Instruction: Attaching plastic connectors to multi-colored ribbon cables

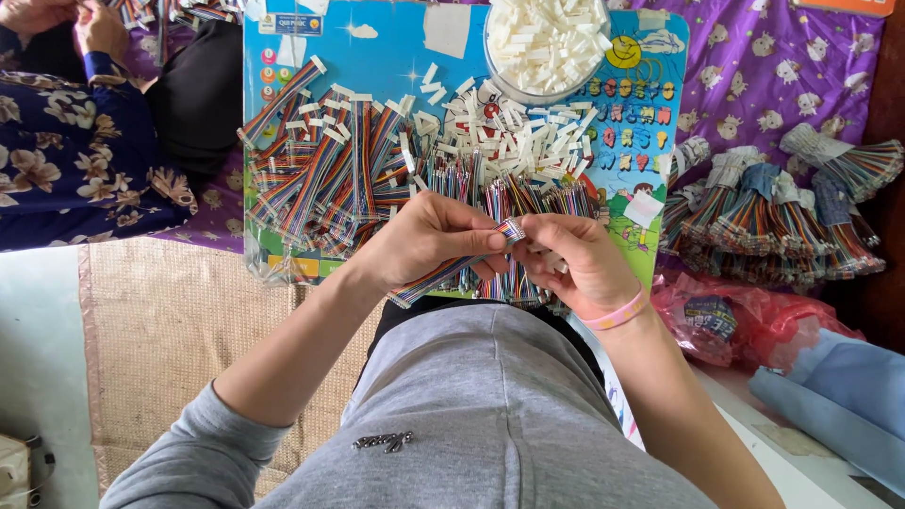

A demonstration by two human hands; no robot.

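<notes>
Pinching the end of a rainbow ribbon cable (451,269) between thumb and fingers of the left hand (424,247), the grip pressed together on the cable just below its bare tip, the rest of the cable trailing down and left across the lap. Meeting it from the other side with the right hand (577,259), fingers curled and closed around what looks like a small white connector (556,265), mostly hidden, the two hands touching at the cable's tip. Wearing a pink wristband (617,314) on the right wrist and grey sleeves on both arms. Working just above a colourful picture board (377,47) serving as a table, lying just beyond the hands. Spreading across that board, a heap of finished cables (325,170) with white ends on the left and a scatter of loose white connectors (518,123) in the middle. Standing at the board's far edge, a clear bowl (545,47) full of more white connectors. Lying to the right on a purple patterned cloth (754,66), tied bundles of cables (782,207), with a red plastic bag (745,320) nearer. Sitting at top left, another person in a dark flowered garment (66,151).
</notes>
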